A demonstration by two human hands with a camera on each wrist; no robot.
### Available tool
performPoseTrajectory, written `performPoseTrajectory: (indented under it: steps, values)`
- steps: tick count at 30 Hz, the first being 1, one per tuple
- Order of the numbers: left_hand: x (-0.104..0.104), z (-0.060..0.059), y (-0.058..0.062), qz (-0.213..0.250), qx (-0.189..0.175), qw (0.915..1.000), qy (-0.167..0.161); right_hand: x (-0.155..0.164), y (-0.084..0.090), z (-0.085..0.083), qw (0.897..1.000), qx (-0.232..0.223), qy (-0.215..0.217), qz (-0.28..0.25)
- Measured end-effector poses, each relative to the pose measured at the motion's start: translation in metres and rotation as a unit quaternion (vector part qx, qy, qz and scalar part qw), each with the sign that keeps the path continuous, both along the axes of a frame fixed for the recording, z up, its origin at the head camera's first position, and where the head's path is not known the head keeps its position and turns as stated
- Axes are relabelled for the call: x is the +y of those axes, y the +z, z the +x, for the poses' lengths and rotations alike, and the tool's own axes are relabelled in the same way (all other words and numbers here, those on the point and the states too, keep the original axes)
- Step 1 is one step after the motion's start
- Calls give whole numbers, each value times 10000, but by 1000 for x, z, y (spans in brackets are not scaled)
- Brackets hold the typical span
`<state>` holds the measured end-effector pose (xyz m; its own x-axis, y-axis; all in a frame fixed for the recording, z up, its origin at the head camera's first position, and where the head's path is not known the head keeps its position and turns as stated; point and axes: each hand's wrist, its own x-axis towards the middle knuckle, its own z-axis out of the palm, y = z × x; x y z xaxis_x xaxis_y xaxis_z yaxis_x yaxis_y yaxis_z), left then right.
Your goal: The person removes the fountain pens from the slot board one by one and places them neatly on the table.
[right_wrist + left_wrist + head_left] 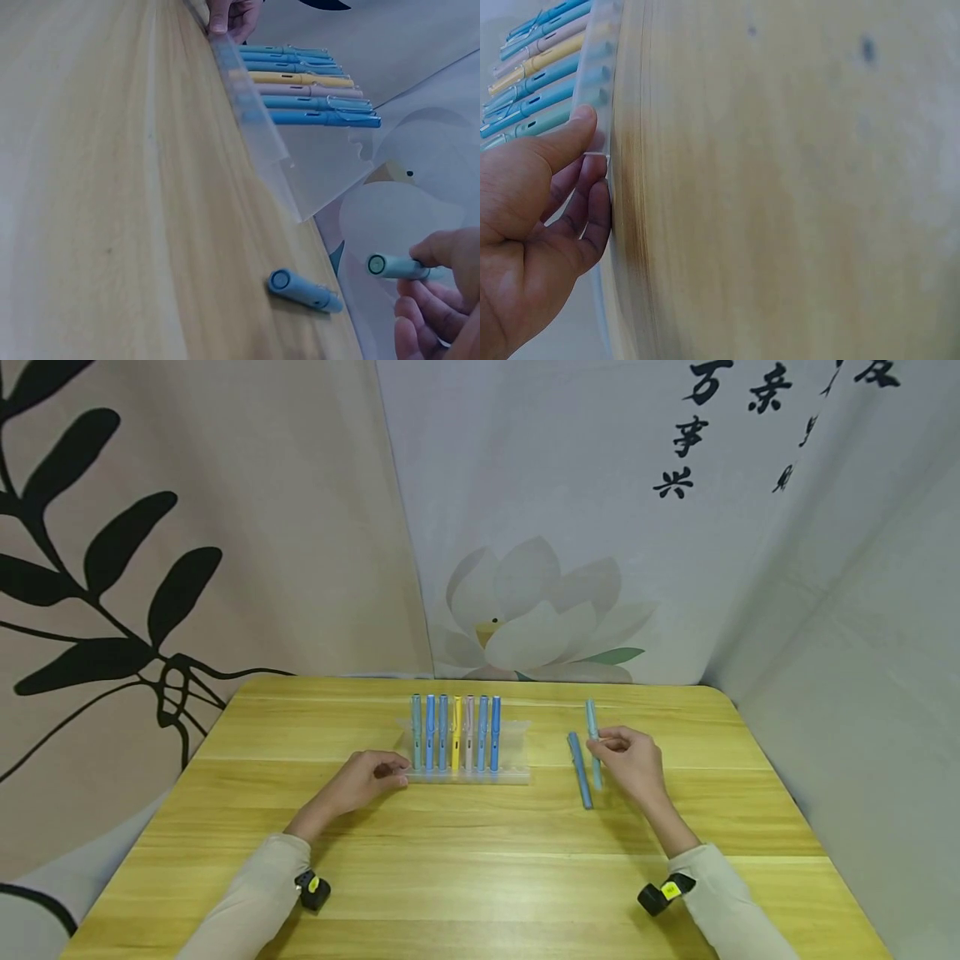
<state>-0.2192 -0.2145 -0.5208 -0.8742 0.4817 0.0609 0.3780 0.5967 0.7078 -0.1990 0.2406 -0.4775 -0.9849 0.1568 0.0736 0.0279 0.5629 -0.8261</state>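
Pale teal pen [593,735] pinched mid-barrel in the right hand [634,763], just right of the clear tray [517,752].
Smooth hard plastic, probably light and slippery, so the mid-barrel pinch suits it. A blue pen [579,770] lies on the table beside it. The left hand [363,781] curls fingers on the tray's left corner; 7 pens [455,732] sit inside.

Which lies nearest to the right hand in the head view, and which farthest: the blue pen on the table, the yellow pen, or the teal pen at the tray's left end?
1. Blue pen on the table, just left of the right hand.
2. Yellow pen, mid-tray.
3. Teal pen, at the tray's far left.
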Motion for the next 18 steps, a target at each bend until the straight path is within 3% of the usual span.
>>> performPoseTrajectory:
  steps: [18]
  values:
    - [0, 1, 2, -31, -44, 10000, 7, 11, -20, -4, 9981, -462, -116, 383]
